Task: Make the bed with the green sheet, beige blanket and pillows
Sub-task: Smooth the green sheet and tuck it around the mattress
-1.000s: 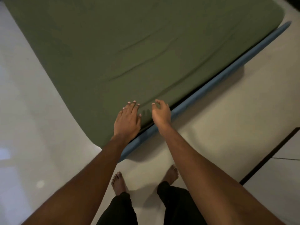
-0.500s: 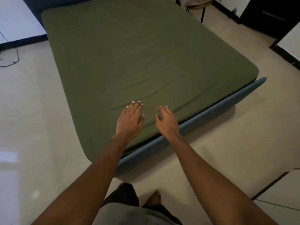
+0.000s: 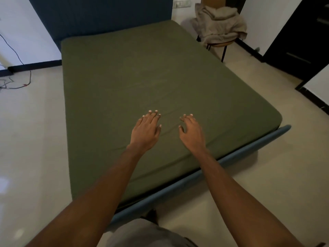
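Left hand [image 3: 146, 133] and right hand [image 3: 192, 134] are apart, fingers spread, empty, perhaps touching the green sheet [image 3: 142, 77] near the foot edge of the bed [image 3: 249, 148]. The beige blanket [image 3: 219, 24] sits on a chair [image 3: 219, 44] by the head corner. Hard pushing could deepen the creases [image 3: 170, 129].

Dim warm indoor light, soft blur, wide-angle edge distortion

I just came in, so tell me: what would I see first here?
A big green sheet covers the bed in the middle. The left hand and right hand reach over its near end, fingers spread. A beige blanket is heaped on a chair, top right.
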